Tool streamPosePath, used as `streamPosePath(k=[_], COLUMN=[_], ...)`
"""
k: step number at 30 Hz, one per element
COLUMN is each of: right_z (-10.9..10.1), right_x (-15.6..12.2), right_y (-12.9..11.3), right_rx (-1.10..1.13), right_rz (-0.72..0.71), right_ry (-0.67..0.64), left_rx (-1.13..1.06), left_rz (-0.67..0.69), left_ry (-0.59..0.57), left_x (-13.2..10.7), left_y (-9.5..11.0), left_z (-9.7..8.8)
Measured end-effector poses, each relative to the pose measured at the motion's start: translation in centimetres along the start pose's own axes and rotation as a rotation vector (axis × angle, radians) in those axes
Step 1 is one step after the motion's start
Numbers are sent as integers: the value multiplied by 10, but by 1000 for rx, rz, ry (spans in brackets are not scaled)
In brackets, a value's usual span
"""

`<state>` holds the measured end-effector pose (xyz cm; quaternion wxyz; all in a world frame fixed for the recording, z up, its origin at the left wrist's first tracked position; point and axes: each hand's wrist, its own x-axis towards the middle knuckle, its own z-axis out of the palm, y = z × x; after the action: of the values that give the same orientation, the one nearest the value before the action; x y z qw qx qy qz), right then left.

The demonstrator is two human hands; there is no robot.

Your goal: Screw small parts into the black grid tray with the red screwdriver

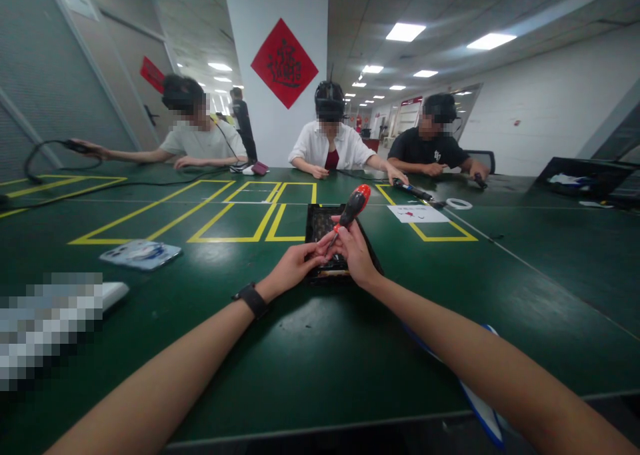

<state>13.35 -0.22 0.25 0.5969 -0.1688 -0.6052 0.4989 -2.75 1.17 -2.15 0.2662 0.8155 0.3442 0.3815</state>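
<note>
My right hand (359,255) is closed around a screwdriver (354,206) with a black and red handle, held tilted with the handle up and the thin shaft slanting down to the left. My left hand (296,263), with a dark band on its wrist, has its fingers pinched together around the shaft's lower end. Whatever sits between those fingertips is too small to make out. Beneath both hands lies a black rectangular tray (311,223), its inside partly hidden by my fingers. Small items seem to lie in it, but I cannot tell what they are.
Yellow tape outlines mark the green table (320,355). A flat bluish-white packet (141,254) lies to the left. Right of the tray are a white paper (419,214) and a white tape roll (459,204). Three people wearing headsets sit opposite; one's hand (397,175) touches a dark tool.
</note>
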Motion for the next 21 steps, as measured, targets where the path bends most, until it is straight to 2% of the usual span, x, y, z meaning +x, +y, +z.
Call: streamPosePath(k=[4, 11, 21], right_z=[-2, 0, -4], right_x=[1, 1, 1], right_y=[2, 2, 5], right_rx=[-32, -57, -67], right_rz=[-5, -17, 19], right_ry=[14, 32, 6], left_rx=[-25, 55, 11], left_rz=[0, -4, 34], left_ry=[-12, 64, 6], left_x=[-1, -1, -2], left_y=[-1, 5, 5], left_z=[2, 2, 1])
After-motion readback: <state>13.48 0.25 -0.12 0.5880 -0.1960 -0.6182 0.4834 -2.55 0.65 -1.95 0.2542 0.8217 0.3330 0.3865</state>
